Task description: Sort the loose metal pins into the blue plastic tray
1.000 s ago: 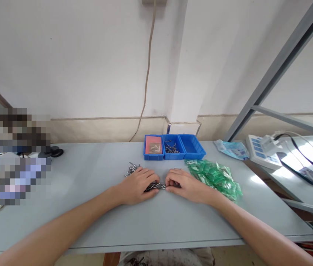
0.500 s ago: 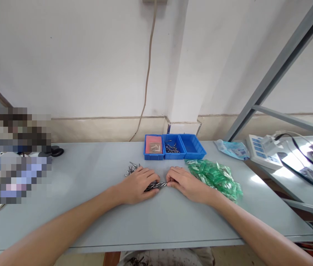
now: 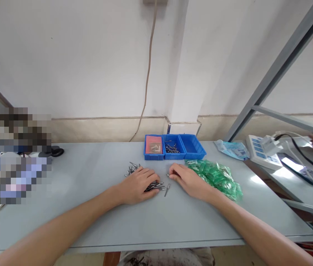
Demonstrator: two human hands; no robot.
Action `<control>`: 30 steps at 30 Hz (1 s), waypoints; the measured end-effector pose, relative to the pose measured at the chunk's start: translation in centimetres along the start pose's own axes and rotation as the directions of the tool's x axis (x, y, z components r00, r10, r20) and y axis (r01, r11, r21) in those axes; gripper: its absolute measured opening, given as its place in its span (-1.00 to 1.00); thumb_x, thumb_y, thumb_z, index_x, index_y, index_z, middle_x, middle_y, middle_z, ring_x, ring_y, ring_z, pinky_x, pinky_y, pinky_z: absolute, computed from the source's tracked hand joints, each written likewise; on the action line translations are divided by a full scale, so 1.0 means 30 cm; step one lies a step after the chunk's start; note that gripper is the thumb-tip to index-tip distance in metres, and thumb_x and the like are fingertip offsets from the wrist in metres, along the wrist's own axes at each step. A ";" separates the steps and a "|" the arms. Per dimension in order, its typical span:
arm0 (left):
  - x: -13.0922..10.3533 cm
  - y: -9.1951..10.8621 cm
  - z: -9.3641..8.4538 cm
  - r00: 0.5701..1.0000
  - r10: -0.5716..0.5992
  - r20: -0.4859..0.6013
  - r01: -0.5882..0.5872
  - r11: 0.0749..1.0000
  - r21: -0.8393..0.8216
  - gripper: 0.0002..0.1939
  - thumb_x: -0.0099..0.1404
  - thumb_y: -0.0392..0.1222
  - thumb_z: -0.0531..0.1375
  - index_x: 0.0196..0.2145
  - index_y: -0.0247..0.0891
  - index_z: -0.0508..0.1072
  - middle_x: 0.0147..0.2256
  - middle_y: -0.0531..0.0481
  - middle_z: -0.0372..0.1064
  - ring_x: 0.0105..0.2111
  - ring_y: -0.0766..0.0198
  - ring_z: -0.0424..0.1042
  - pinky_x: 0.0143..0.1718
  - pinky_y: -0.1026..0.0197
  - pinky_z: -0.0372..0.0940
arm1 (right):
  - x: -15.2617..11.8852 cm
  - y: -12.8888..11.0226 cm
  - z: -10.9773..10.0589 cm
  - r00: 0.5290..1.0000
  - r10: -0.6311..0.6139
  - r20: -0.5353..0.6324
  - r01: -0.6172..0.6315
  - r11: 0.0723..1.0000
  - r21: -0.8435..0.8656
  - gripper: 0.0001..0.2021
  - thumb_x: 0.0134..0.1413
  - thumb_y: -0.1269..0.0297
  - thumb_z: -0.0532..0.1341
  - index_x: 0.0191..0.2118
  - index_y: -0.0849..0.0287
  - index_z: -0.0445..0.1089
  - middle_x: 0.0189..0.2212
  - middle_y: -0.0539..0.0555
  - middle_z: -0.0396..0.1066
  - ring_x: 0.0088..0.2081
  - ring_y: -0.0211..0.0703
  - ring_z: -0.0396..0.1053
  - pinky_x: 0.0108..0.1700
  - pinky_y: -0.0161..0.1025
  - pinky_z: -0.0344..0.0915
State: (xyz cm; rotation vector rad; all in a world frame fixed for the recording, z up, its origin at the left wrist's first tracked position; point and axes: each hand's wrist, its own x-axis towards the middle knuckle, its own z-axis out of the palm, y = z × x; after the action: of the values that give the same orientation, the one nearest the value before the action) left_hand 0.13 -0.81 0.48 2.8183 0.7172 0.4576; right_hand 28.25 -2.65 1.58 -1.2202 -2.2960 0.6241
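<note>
My left hand [image 3: 140,186] rests on the grey table [image 3: 106,225], its fingers curled round a heap of small metal pins [image 3: 154,187]. One loose pin [image 3: 167,190] lies just right of that heap. Behind the left hand is another small pile of metal pieces [image 3: 131,169]. My right hand [image 3: 187,179] is to the right, its thumb and fingertips pinched on a small metal pin [image 3: 168,175] whose end shows. Beside it lie green plastic bags [image 3: 217,178].
Behind the hands are three blue bins: one with a red sheet and small bag [image 3: 153,147], one holding metal pieces [image 3: 173,146], one with nothing visible inside [image 3: 192,146]. A blue packet [image 3: 232,149] and power strip [image 3: 262,151] are right. A pixelated area is left.
My right hand has moved slightly up and away from the heap, with a pin at its fingertips. A loose pin now shows beside the heap. My left hand has hardly moved.
</note>
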 end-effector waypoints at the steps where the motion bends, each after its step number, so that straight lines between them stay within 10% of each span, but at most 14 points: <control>1: 0.000 0.000 -0.001 1.000 0.002 -0.001 -0.002 1.000 -0.001 -0.81 0.57 -0.05 0.14 0.03 -0.16 0.36 -0.08 -0.04 0.44 -0.08 0.09 0.41 -0.02 0.07 0.13 | 0.001 0.001 0.000 1.000 0.023 -0.018 -0.022 1.000 0.011 -0.86 0.53 0.25 0.06 -0.16 0.05 0.27 -0.24 0.03 0.44 -0.22 -0.04 0.38 -0.13 -0.13 0.25; 30: 0.003 0.003 -0.009 1.000 0.006 0.007 -0.006 1.000 0.001 -0.81 0.57 -0.04 0.13 0.01 -0.17 0.36 -0.08 -0.04 0.45 -0.11 0.11 0.41 -0.03 0.05 0.15 | 0.028 0.017 -0.038 0.894 0.374 -0.247 -0.168 0.790 0.589 -0.72 0.21 -0.02 0.40 -0.15 0.06 0.56 -0.27 0.03 0.46 -0.26 -0.12 0.34 -0.18 -0.18 0.28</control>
State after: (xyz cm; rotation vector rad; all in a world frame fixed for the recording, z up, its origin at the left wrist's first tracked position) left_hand 0.15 -0.82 0.79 2.8226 0.7083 0.4486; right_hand 28.83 -1.47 2.34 -1.2508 -1.4880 1.0020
